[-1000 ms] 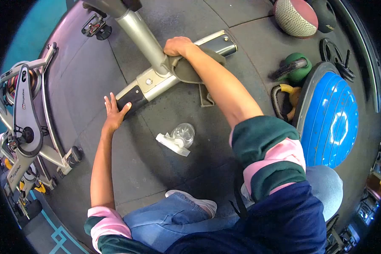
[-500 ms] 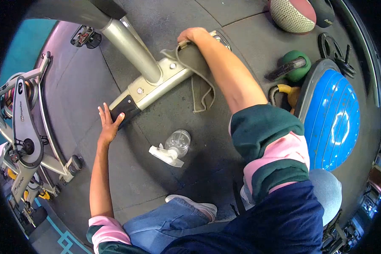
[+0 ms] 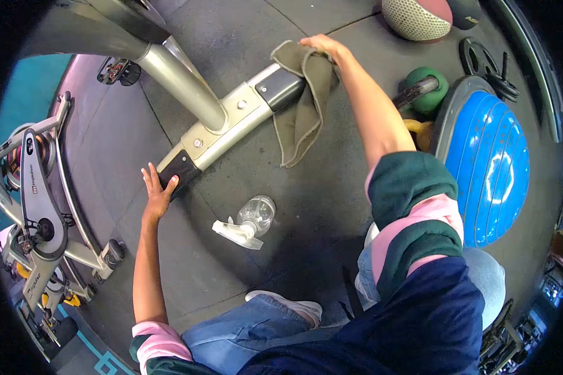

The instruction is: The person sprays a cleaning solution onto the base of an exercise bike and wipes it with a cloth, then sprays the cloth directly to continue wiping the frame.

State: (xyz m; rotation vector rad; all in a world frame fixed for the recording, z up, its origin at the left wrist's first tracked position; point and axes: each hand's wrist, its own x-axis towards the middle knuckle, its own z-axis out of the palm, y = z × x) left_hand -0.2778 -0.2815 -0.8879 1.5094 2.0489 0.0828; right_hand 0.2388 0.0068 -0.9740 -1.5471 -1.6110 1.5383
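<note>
My right hand (image 3: 325,47) is closed on a grey-brown cloth (image 3: 303,112), at the upper right end of a metal base bar (image 3: 231,122). The cloth drapes over that black end cap and hangs down beside it. At the bar's lower left end, my left hand (image 3: 159,192) rests with fingers spread against the other black end cap (image 3: 180,170). A clear spray bottle (image 3: 256,214) with a white nozzle lies on the dark floor below the bar.
A blue half-ball trainer (image 3: 491,169) is at the right, near a green kettlebell (image 3: 430,90), a yellow kettlebell (image 3: 421,134), a weight plate (image 3: 478,57) and a pink-and-grey ball (image 3: 417,19). An exercise bike (image 3: 42,194) stands at the left.
My right hand and the cloth have moved outward to the bar's end, uncovering much of the upper right cap. My left hand stays at the lower left cap. The view has shifted slightly.
</note>
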